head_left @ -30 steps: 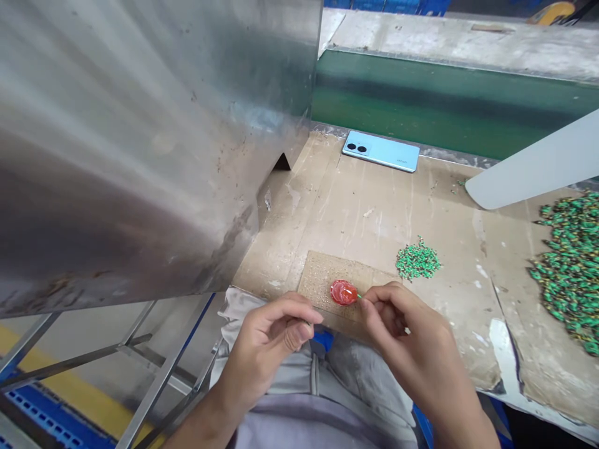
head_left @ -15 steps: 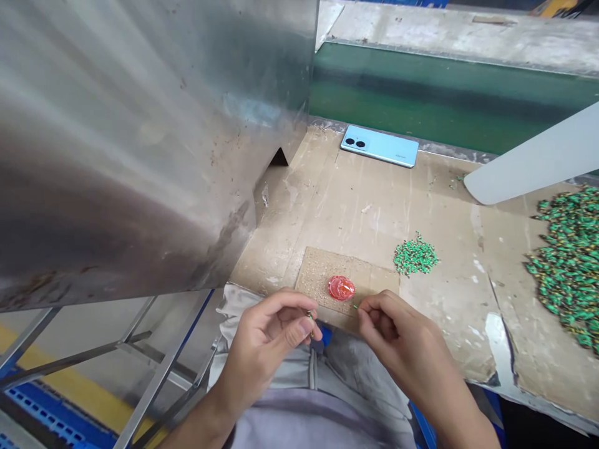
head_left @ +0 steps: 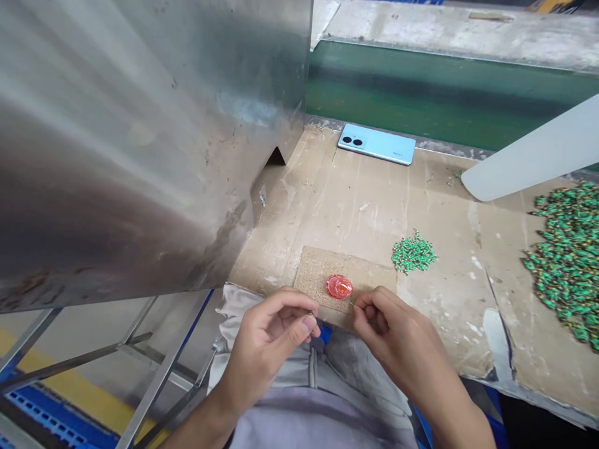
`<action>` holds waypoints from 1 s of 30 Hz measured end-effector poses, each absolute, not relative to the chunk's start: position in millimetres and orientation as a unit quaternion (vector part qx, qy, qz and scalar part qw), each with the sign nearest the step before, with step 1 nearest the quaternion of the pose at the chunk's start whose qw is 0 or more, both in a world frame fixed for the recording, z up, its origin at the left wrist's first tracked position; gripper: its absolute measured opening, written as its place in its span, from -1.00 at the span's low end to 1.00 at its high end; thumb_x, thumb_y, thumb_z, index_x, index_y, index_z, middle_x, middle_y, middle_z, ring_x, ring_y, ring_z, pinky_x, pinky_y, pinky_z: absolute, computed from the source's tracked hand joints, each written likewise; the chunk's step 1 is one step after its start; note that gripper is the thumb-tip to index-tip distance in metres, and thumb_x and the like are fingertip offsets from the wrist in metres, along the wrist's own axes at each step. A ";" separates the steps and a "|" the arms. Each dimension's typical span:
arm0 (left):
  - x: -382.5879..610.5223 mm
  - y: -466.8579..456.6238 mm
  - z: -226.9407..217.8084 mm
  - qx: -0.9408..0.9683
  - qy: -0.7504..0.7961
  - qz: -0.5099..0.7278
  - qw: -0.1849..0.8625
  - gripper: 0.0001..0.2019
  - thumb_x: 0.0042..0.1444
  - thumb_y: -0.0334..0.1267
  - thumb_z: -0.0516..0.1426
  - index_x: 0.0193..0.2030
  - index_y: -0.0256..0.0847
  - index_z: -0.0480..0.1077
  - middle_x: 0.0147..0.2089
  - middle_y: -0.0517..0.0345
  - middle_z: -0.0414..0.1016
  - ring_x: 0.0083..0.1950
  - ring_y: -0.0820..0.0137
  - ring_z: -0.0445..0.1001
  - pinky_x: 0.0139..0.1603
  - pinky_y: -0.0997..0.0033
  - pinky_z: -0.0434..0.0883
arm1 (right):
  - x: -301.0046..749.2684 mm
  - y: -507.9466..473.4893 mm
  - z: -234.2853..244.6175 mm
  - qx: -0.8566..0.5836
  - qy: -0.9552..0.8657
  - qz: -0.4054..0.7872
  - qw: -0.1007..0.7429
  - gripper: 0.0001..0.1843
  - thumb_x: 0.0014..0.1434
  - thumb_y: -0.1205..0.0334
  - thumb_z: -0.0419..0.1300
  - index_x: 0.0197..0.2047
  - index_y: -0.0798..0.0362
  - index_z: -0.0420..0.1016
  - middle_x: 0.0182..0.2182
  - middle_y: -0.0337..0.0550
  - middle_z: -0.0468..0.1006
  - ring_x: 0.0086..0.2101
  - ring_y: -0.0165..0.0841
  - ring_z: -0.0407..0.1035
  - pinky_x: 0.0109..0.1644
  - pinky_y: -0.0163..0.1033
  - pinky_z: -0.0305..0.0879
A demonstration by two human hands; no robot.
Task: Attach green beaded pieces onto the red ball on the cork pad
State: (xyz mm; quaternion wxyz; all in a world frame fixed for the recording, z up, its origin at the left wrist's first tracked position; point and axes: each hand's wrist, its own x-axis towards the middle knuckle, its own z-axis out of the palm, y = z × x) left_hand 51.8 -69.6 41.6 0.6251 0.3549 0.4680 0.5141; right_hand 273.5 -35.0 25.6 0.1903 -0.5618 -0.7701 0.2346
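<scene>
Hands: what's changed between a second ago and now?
The right hand drew back slightly toward the person; the green piece it pinches went from the rim of the red dish to just off it. Nothing visibly let go.

Same: left hand pinching a small piece, dish on its board, phone, small pile, large pile. The whole view drifted slightly.

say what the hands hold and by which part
The left hand pinches a tiny dark piece, by which part cannot be told. The right hand pinches a tiny green piece by its hidden end, the other end poking out.
</scene>
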 end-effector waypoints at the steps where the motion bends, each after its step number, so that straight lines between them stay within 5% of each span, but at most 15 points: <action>1: 52.0 -69.8 41.9 0.345 0.465 0.516 0.631 -0.95 0.32 -0.30 0.37 -0.11 -0.14 0.69 -0.18 0.18 0.61 -0.26 0.51 0.66 -0.25 0.65 0.58 | 273.4 -34.8 26.9 -0.560 -0.771 0.237 0.189 -0.80 0.42 0.23 0.14 -0.30 -0.05 0.40 -0.45 -0.32 0.43 -0.52 -0.39 0.32 -0.40 -0.25 0.18; 22: 60.8 -67.1 47.8 0.419 0.470 0.510 0.586 -0.90 0.11 -0.38 0.50 -0.25 -0.13 0.76 -0.25 0.10 0.76 -0.19 0.38 0.70 -0.16 0.58 0.60 | 262.5 -48.0 66.5 -0.417 -0.712 0.441 0.353 -0.82 0.45 0.35 0.15 -0.23 -0.07 0.38 -0.44 -0.32 0.39 -0.46 -0.42 0.31 -0.43 -0.35 0.29; 30: 57.0 -71.2 49.4 0.358 0.428 0.493 0.667 -0.87 0.25 -0.41 0.38 -0.12 -0.12 0.72 -0.17 0.11 0.74 -0.14 0.35 0.69 -0.08 0.48 0.63 | 255.5 -47.1 61.3 -0.404 -0.704 0.465 0.355 -0.82 0.46 0.38 0.12 -0.20 -0.08 0.35 -0.42 -0.30 0.41 -0.45 -0.39 0.32 -0.41 -0.32 0.31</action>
